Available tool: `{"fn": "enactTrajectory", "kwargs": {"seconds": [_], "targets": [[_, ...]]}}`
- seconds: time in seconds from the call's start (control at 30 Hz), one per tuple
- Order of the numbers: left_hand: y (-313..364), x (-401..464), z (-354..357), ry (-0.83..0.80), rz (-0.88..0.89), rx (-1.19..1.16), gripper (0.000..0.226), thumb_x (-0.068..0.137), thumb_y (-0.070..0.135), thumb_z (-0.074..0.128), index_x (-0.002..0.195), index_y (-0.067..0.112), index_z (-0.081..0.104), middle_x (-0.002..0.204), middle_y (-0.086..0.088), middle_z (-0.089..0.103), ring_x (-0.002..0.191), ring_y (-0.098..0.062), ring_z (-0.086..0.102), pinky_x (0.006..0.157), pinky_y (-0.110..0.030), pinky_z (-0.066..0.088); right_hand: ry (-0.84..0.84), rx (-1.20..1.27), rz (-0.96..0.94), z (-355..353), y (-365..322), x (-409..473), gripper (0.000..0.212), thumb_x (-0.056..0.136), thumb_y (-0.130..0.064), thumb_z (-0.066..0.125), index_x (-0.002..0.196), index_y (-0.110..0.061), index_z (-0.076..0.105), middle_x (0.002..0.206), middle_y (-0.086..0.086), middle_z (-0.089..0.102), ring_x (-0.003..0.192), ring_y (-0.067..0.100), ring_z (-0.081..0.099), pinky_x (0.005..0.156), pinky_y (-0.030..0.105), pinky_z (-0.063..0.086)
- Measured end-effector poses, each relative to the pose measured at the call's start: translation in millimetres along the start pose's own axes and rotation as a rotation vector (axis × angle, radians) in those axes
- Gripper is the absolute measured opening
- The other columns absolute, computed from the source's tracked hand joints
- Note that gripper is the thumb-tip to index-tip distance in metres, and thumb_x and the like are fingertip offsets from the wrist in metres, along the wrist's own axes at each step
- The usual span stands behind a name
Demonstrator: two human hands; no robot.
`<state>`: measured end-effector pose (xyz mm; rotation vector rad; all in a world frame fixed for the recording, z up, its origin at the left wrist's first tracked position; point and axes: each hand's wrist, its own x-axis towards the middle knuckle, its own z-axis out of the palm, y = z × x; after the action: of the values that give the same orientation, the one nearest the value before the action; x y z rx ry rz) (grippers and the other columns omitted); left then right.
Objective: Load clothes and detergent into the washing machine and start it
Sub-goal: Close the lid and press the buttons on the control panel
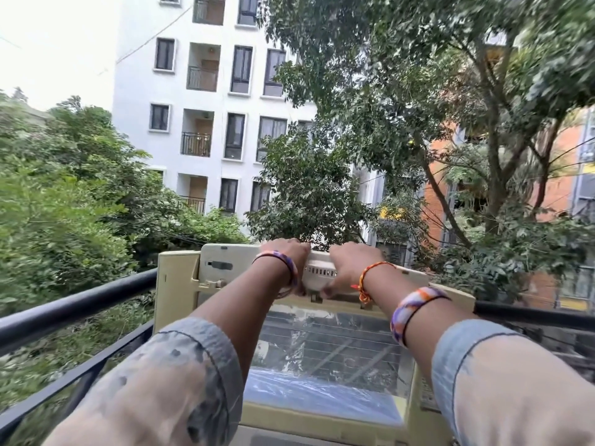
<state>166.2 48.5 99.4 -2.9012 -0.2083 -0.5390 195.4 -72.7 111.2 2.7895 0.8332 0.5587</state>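
Observation:
A yellowed cream top-loading washing machine (175, 284) stands on a balcony right in front of me. Its lid (325, 346), with a clear window pane, is raised and leans away from me. My left hand (286, 252) grips the lid's upper edge, fingers curled over it. My right hand (351, 268) holds the same edge just to the right, thumb pressed on the lid's face. Both wrists wear colourful bangles, and rolled denim sleeves cover my forearms. The tub is hidden below the frame. No clothes or detergent are in view.
A black metal balcony railing (77, 307) runs behind the machine on both sides. Beyond it are dense green trees (64, 204), a white apartment block (199, 123) and an orange brick building (553, 188) at right.

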Motion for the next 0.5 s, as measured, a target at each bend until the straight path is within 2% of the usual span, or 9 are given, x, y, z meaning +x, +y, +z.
{"fn": "enactTrajectory", "kwargs": {"seconds": [0.2, 0.27, 0.3, 0.37, 0.4, 0.5], "targets": [[5, -32, -11, 0.013, -0.009, 0.011, 0.067, 0.063, 0.034, 0.082, 0.121, 0.018, 0.051, 0.118, -0.006, 0.061, 0.109, -0.024, 0.059, 0.093, -0.036, 0.048, 0.022, -0.061, -0.055, -13, -8, -30, 0.057, 0.069, -0.05, 0.074, 0.109, -0.013, 0.058, 0.112, 0.005, 0.062, 0.104, 0.024, 0.059, 0.08, 0.033, 0.048], [5, -46, -15, -0.001, -0.008, -0.015, 0.066, 0.06, 0.033, 0.083, 0.118, 0.018, 0.054, 0.116, -0.005, 0.062, 0.107, -0.023, 0.059, 0.09, -0.034, 0.047, 0.01, -0.077, -0.073, -18, -11, -41, 0.052, 0.067, -0.051, 0.076, 0.1, -0.015, 0.058, 0.104, 0.004, 0.062, 0.098, 0.024, 0.059, 0.081, 0.033, 0.048], [6, -54, -18, -0.009, -0.013, -0.043, 0.065, 0.059, 0.033, 0.084, 0.116, 0.019, 0.056, 0.115, -0.004, 0.063, 0.105, -0.022, 0.059, 0.089, -0.033, 0.047, 0.001, -0.074, -0.087, -21, -12, -47, 0.049, 0.065, -0.052, 0.077, 0.089, -0.015, 0.055, 0.095, 0.003, 0.061, 0.093, 0.024, 0.058, 0.081, 0.033, 0.049], [5, -71, -24, -0.028, -0.031, -0.094, 0.063, 0.055, 0.034, 0.085, 0.111, 0.02, 0.059, 0.111, -0.002, 0.065, 0.095, -0.02, 0.058, 0.084, -0.029, 0.047, -0.02, -0.057, -0.124, -24, -14, -58, 0.05, 0.061, -0.053, 0.078, 0.07, -0.014, 0.047, 0.074, -0.002, 0.051, 0.083, 0.023, 0.055, 0.075, 0.032, 0.05], [5, -80, -26, -0.044, -0.031, -0.106, 0.063, 0.053, 0.036, 0.086, 0.109, 0.02, 0.06, 0.106, -0.001, 0.065, 0.088, -0.018, 0.055, 0.08, -0.028, 0.045, -0.04, -0.032, -0.146, -23, -15, -64, 0.049, 0.06, -0.052, 0.079, 0.068, -0.015, 0.048, 0.07, -0.003, 0.05, 0.08, 0.021, 0.055, 0.073, 0.032, 0.051], [9, -111, -30, -0.142, 0.008, -0.084, 0.064, 0.051, 0.043, 0.086, 0.105, 0.019, 0.063, 0.092, 0.002, 0.062, 0.08, -0.016, 0.053, 0.071, -0.023, 0.043, -0.132, 0.186, -0.226, -13, -16, -88, 0.046, 0.058, -0.043, 0.083, 0.074, -0.011, 0.055, 0.07, -0.001, 0.053, 0.069, 0.017, 0.053, 0.056, 0.025, 0.047]]}}
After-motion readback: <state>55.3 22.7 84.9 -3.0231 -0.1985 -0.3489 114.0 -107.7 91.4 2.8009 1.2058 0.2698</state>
